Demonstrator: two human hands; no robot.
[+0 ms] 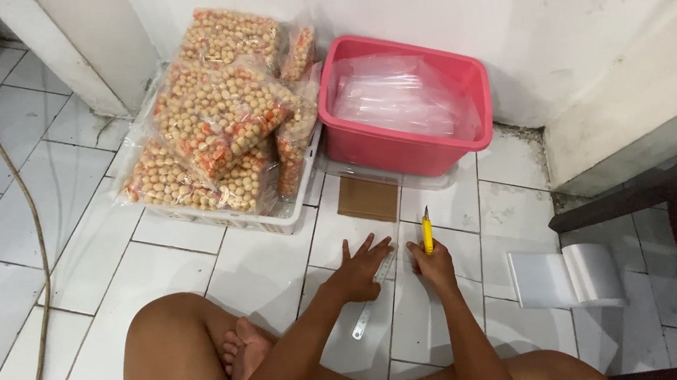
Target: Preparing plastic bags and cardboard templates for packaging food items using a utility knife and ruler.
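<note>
My left hand [361,266] lies flat with fingers spread on a metal ruler [372,299], pressing it onto a clear plastic sheet [356,217] spread on the white tiled floor. My right hand [433,266] grips a yellow utility knife [427,230], its tip pointing away from me beside the ruler's far end. A brown cardboard square [368,199] lies under the plastic just beyond my hands. My crossed bare legs fill the bottom of the view.
A pink tub [400,150] holding clear plastic bags stands against the wall. Left of it a white tray [218,218] is stacked with bags of round snacks. A folded white plastic piece [568,277] lies right, near dark furniture legs. A cord runs along the left.
</note>
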